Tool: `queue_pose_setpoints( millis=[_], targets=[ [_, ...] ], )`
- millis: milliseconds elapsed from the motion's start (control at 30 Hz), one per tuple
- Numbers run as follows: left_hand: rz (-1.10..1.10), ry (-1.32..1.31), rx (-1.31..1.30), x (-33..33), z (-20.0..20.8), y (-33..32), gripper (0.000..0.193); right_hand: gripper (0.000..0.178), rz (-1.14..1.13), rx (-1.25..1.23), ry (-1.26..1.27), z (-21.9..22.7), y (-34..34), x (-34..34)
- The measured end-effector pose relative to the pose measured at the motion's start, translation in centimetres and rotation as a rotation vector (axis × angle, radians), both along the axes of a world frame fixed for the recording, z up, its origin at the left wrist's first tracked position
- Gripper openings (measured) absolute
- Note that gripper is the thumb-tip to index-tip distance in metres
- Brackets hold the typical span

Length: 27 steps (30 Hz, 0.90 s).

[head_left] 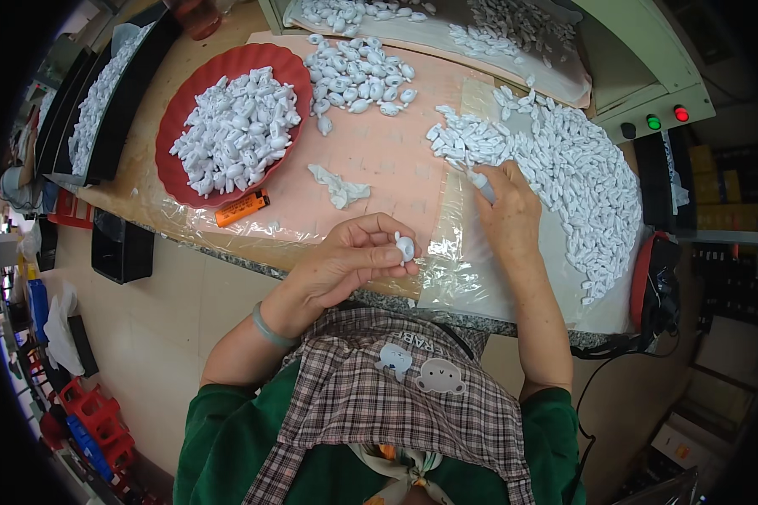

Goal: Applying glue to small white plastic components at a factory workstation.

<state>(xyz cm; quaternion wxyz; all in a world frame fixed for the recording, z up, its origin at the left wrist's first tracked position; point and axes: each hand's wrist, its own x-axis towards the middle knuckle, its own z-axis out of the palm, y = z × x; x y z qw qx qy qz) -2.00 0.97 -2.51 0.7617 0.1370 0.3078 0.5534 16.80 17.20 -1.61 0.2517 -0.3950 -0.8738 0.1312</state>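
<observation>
Between the thumb and fingers of my left hand (358,259) is a small white oval plastic piece (406,247) with a dark mark on its face. My right hand (511,210) is closed around a slim grey-and-white tool (482,185) with a narrow tip; its exact kind is not clear. That tip reaches the near left edge of a wide spread of slender white plastic pieces (581,181). Up and left of my left hand lies a crumpled white tissue (338,187). Rounder white pieces (360,76) form a group farther back.
A red scalloped bowl (167,139) heaped with white pieces stands at left, with an orange cylinder (242,208) by its rim. Black trays (125,101) hold more pieces at the far left. A pale green machine housing (648,50) with lit buttons overhangs the back right.
</observation>
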Motion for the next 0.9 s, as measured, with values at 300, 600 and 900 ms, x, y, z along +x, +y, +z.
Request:
queue_pose_setpoints(
  millis=[300,600,900],
  targets=[
    [-0.005,-0.014,0.021,-0.1,-0.2,-0.2,0.024,0.028,0.115,-0.078,-0.085,1.0,-0.2,0.1],
    [0.011,0.008,0.013,-0.2,-0.1,-0.4,0.024,0.026,0.245,-0.189,0.006,0.8,0.2,0.8],
    [0.082,0.111,0.034,0.6,0.5,0.0,0.028,0.011,0.172,-1.121,0.500,2.1,-4.7,1.3]
  ],
)
